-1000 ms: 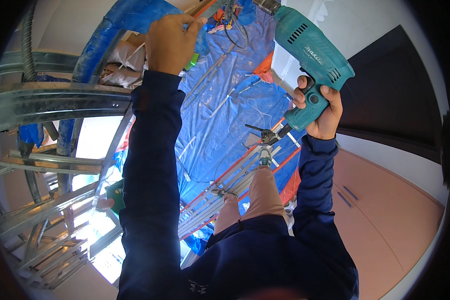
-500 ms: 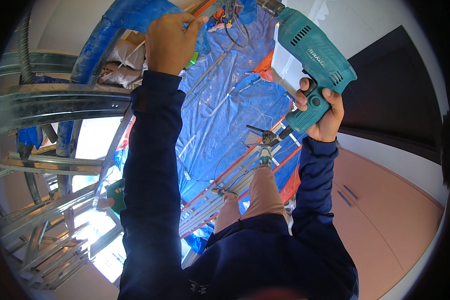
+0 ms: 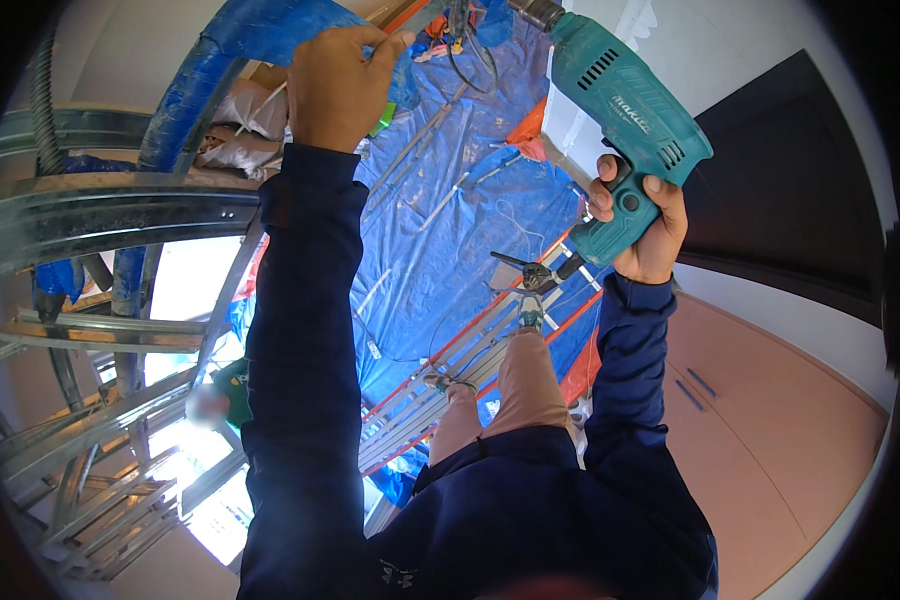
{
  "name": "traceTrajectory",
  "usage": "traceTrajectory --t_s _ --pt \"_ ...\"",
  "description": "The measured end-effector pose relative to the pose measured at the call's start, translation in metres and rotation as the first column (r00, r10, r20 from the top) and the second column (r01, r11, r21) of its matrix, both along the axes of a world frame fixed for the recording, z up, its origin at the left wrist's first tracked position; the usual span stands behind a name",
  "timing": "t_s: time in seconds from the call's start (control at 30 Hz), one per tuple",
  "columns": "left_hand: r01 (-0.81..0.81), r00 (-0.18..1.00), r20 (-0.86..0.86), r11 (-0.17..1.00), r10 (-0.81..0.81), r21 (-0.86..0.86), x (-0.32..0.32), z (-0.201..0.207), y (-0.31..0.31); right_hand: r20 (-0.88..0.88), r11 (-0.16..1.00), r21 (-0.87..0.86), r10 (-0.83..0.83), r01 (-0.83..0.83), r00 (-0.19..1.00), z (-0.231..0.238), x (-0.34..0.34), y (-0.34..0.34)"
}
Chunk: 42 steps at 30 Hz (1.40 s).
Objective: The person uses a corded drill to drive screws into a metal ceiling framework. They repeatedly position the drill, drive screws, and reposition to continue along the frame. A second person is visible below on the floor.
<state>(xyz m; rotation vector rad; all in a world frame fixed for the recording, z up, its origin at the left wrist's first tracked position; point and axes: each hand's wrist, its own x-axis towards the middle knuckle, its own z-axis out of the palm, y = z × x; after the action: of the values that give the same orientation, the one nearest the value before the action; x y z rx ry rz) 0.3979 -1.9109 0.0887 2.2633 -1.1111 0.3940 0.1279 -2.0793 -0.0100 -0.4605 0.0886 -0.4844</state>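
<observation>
**Drill (image 3: 635, 100) held in the right hand (image 3: 655, 230)**

Head view: the drill is in the right hand, whose fingers wrap the handle, the thumb on one side and the fingertips around the front near the trigger. Its chuck (image 3: 537, 12) points to the upper left, and its cord (image 3: 568, 268) leaves the base of the handle.

Left of the drill, the left hand (image 3: 338, 95) is raised, thumb and forefinger close together beside a grey strip (image 3: 428, 16); I cannot tell whether they grip it. Farther left of the drill are a blue pipe (image 3: 245, 40) and metal studs (image 3: 110, 215).

Below the drill are a ladder (image 3: 490, 350) with orange-red rails and a blue tarp (image 3: 450, 240). Right of the drill is a black panel (image 3: 790, 190); below and right of it, a pink cabinet (image 3: 760, 420).
</observation>
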Motion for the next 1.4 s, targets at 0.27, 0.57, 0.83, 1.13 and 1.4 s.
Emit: traceTrajectory --t_s 0.27,0.57,0.83,1.13,1.4 --pt "0.000 1.000 0.009 1.000 0.000 -0.011 0.001 -0.001 0.001 0.012 1.000 -0.008 -0.010 0.010 1.000 0.001 -0.001 0.004" --pt "0.013 1.000 0.017 1.000 -0.013 -0.006 0.002 0.000 0.001 0.030 1.000 -0.017 -0.002 0.002 1.000 0.000 0.001 0.003" --pt "-0.018 1.000 0.014 0.998 0.018 0.059 0.003 0.003 0.002 0.079 0.994 0.072 0.071 -0.077 0.994 -0.008 0.001 -0.011" --pt "0.039 0.996 -0.071 0.959 -0.062 -0.280 -0.062 -0.026 -0.018 0.104 0.990 0.101 0.089 -0.099 0.991 -0.016 0.000 -0.019" --pt "-0.368 -0.092 -0.537 0.530 -0.838 -0.764 0.002 -0.081 -0.090 0.093 0.987 0.114 0.103 -0.113 0.990 -0.019 0.001 -0.024"
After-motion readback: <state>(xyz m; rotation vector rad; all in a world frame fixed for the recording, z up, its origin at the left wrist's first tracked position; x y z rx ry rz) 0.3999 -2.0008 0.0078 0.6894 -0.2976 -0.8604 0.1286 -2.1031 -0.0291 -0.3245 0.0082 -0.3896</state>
